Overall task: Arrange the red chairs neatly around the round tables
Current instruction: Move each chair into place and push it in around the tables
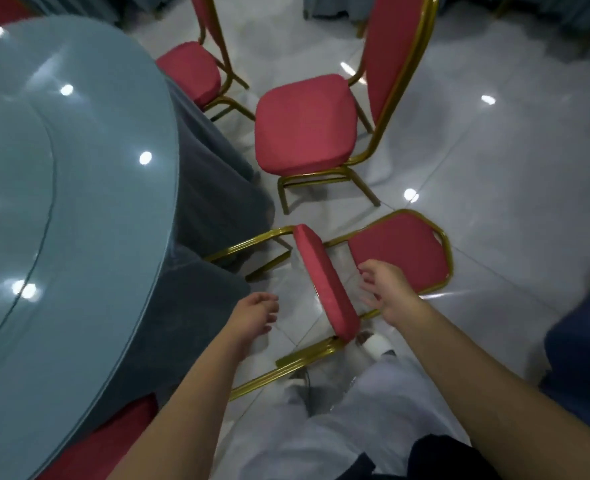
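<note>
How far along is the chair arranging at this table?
Done: the far chair stands upright, tucked against the cloth of the round table. In hand: the toppled chair lies on its back on the floor; the left hand and right hand reach toward it, open, neither gripping yet. Left: righting it, and probably nudging the middle chair, which stands further out.

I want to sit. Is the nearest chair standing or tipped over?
Tipped over: the chair lies on its back, seat upright, legs sticking sideways.

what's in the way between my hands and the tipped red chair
Nothing visible. The right hand is open just right of the seat of the tipped chair, the left hand open just left of it.
</note>
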A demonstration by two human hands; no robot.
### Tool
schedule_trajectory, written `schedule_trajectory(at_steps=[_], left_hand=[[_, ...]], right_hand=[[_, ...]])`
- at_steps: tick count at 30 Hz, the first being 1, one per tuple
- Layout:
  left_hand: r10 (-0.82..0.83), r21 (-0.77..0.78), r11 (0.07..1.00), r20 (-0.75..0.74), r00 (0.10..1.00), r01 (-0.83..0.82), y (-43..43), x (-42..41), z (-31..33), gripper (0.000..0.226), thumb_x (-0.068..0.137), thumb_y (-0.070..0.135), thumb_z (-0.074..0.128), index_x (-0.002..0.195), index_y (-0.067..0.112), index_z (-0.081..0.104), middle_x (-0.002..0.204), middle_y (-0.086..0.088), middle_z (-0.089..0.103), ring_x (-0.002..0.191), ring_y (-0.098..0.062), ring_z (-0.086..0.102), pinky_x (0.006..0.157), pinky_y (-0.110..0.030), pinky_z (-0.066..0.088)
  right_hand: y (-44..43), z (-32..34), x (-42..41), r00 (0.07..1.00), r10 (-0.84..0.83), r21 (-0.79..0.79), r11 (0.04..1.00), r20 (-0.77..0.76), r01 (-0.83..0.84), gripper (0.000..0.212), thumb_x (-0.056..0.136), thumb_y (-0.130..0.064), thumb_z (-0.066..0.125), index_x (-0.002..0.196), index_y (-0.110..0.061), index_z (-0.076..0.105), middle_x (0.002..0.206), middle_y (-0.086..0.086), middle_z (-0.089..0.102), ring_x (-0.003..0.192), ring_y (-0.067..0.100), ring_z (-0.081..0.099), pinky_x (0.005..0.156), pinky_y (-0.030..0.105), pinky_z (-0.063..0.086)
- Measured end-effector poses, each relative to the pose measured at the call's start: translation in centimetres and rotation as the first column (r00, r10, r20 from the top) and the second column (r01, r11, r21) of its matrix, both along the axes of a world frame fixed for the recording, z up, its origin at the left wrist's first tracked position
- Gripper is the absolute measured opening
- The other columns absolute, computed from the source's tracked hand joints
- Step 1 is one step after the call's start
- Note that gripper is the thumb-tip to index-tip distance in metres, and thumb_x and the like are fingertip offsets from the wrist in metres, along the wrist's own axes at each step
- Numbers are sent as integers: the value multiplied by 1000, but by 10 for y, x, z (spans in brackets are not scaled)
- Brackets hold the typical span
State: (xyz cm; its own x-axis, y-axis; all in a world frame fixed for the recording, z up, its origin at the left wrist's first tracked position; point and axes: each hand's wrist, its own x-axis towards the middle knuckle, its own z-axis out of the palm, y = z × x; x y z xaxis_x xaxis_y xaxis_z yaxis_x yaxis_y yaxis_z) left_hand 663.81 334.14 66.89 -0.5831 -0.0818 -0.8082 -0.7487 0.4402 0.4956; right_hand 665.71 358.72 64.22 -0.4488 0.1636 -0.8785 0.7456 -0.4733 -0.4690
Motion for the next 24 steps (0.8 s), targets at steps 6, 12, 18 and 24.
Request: schedule_trajectory(at_steps=[6, 12, 18, 24], left_hand=[[-555, -84, 830, -33, 831, 551, -19, -37, -69, 21, 94, 18, 59, 115, 23, 59, 112, -5, 64, 90, -16, 63, 72, -26, 51], [-679, -298, 720, -114, 725, 627, -23, -91, -188, 33, 95, 27, 61, 128, 22, 58, 129, -4, 61, 107, -16, 59, 86, -29, 45], [-752, -504, 636, -232, 617, 584, 39, -180, -276, 49, 90, 45, 62, 130, 18, 52, 125, -6, 59, 106, -26, 62, 96, -51, 52], [-699, -360, 641, 93, 709, 678, 86, -266, -332, 50, 90, 43, 63, 128, 12, 58, 128, -17, 61, 111, -34, 62, 94, -47, 52]], right_hand=[[-24, -57, 59, 936, -287, 112, 956, 202, 269, 12, 92, -22, 61, 101, -13, 63, 108, 12, 61, 85, 22, 60, 77, 43, 56], [-74, -196, 112, 787, -323, -58, 910, 526, 411, 14, 84, -27, 64, 93, -18, 60, 100, 10, 49, 86, 28, 53, 81, 44, 49], [-85, -328, 98, 758, -370, -139, 848, 537, 512, 27, 83, -42, 69, 95, -18, 66, 96, 14, 62, 80, 33, 63, 62, 49, 57], [-78, -403, 77, 818, -281, -463, 711, 501, 528, 59, 84, -57, 66, 130, -21, 64, 122, 16, 69, 110, 39, 66, 82, 48, 56]])
